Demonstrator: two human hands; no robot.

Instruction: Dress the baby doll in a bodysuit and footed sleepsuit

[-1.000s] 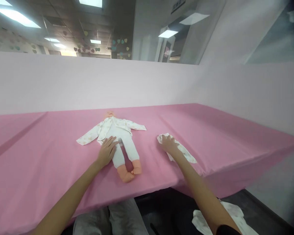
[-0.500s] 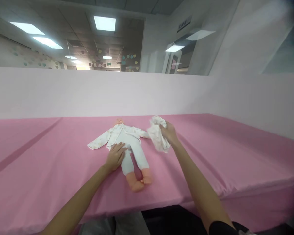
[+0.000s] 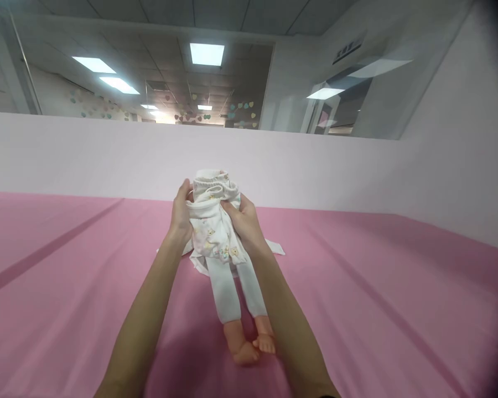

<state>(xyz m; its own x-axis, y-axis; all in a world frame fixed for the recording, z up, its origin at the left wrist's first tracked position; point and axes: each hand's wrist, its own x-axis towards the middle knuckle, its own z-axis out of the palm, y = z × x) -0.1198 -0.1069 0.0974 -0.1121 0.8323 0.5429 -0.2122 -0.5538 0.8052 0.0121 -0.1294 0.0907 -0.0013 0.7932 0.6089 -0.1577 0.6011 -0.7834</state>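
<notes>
Above the middle of the pink table [image 3: 377, 309], both hands hold up a small white garment [image 3: 211, 221] between them. Left hand [image 3: 181, 213]: fingers curled around the garment's left edge, thumb toward the camera, closed in a grasp on the cloth. Right hand [image 3: 243, 221]: fingers bent and pinching the garment's right side, the thumb pressed onto the front of the fabric, likewise clenched on it. The garment is bunched and folded over at the top, where a gathered, ribbed edge shows; its front bears a faint print of small coloured figures, too small to identify. It hangs in front of the upper body of a doll [image 3: 232, 298], hiding the doll's head and trunk. The doll lies on its back on the table directly below the hands, between the two forearms; white trouser legs extend toward the camera and end in bare, peach-coloured feet close together. A white sleeve [image 3: 274, 247] lies flat on the table just right of the right wrist. Behind the table stands a pale pink partition [image 3: 87, 157].
</notes>
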